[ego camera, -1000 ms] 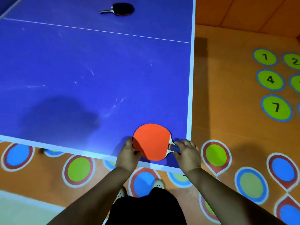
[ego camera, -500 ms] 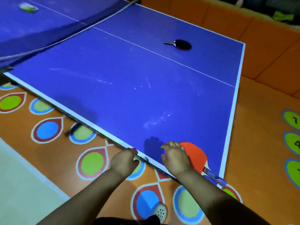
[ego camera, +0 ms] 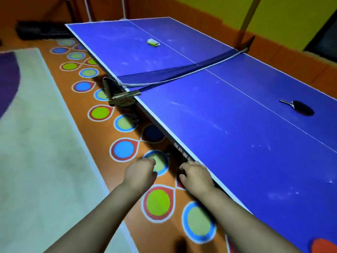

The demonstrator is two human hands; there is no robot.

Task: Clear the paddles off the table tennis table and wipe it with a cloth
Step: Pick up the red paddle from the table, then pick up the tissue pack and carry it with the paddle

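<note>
My left hand hung clear of the table, over the patterned floor just beside its long edge, fingers loosely curled and holding nothing. My right hand lay against that same edge, fingers bent down over the rim. Whether they gripped it or only rested there, I could not tell. The black paddle lay flat on my half, past the centre line toward the opposite long edge. The red paddle showed only a sliver near the table's end edge. Beyond the sagging net, the cloth sat bunched near the centre line.
</note>
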